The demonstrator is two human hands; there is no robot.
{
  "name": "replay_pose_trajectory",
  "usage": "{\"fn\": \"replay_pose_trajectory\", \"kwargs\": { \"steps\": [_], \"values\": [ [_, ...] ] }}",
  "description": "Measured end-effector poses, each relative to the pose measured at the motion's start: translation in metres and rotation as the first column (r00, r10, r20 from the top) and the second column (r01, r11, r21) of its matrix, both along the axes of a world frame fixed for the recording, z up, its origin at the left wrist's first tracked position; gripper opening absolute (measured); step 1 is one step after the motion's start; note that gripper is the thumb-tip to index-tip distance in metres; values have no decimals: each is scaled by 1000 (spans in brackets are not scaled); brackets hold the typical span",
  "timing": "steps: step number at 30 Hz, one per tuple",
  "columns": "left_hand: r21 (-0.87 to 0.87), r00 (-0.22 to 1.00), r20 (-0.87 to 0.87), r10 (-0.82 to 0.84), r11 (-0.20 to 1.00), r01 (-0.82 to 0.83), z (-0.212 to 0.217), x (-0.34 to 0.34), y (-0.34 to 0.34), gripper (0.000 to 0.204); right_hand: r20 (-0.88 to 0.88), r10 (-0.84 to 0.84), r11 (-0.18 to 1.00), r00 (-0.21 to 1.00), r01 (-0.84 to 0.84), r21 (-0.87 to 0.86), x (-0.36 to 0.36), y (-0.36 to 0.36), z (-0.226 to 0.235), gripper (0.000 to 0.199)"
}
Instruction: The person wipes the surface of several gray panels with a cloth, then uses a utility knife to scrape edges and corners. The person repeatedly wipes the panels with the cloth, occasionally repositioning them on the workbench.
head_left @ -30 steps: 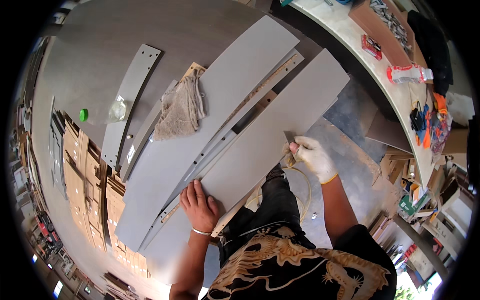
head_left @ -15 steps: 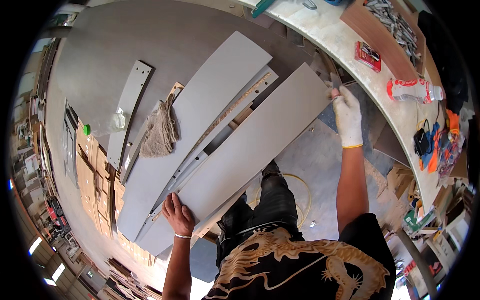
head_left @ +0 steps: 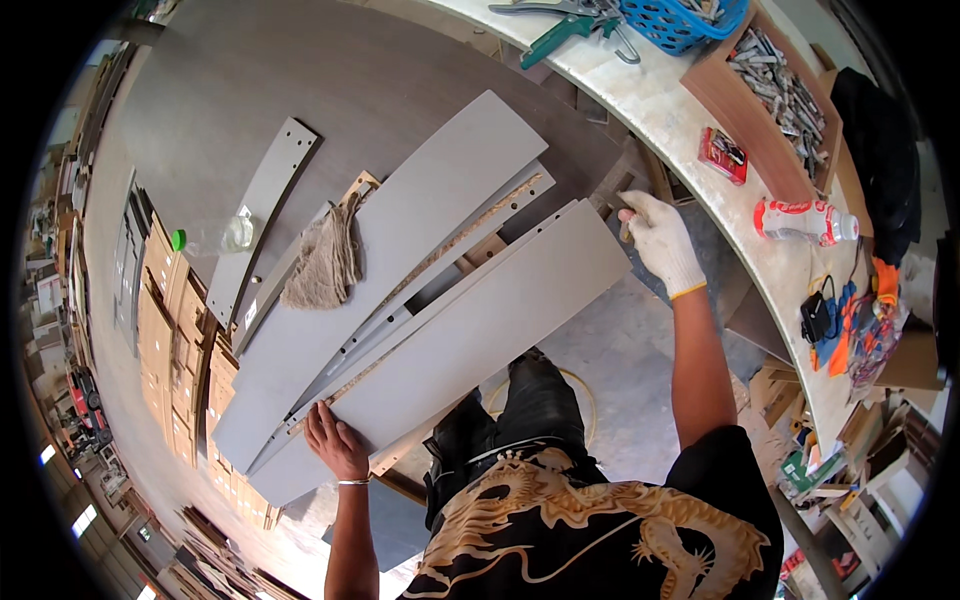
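Note:
My bare left hand [head_left: 337, 442], a bracelet at its wrist, lies on the near end of a long grey panel [head_left: 480, 325]. Its fingers are stretched out, tips at the panel's long edge, where raw chipboard shows. My right hand [head_left: 662, 238] wears a white glove and is closed beside the panel's far right end, apart from it. Between its thumb and fingers is a small thin object, mostly hidden. A second grey panel [head_left: 430, 190] lies to the left with a crumpled grey-brown rag [head_left: 325, 262] on it. Between the panels runs a drilled strip [head_left: 425, 290].
A narrow drilled board [head_left: 262, 215] and a clear bottle with a green cap [head_left: 180, 240] lie left. On the right bench [head_left: 740, 215] are a red-labelled bottle [head_left: 805, 221], a red box [head_left: 722, 155], a blue basket [head_left: 680, 22] and green-handled pliers [head_left: 555, 40].
The near panel's far end has shifted toward me, and more of its chipboard edge shows. My right hand has come back from that end. The view has shifted slightly.

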State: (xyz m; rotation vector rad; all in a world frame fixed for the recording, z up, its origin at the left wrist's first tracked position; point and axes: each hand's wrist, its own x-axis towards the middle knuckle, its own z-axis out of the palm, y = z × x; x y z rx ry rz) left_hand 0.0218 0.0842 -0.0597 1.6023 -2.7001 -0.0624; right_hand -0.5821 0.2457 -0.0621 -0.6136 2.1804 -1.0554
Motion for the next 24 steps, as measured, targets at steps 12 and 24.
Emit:
{"fn": "replay_pose_trajectory", "kwargs": {
  "steps": [12, 24],
  "values": [
    [-63, 940, -97, 327, 940, -334, -21, -21, 20, 65, -107, 524, 804, 845, -450, 388, -33, -2, 29, 11],
    [23, 842, -247, 480, 872, -490, 0, -1, 36, 61, -326, 880, 336, 344, -938, -83, 286, -183, 57, 12]
  ]
}}
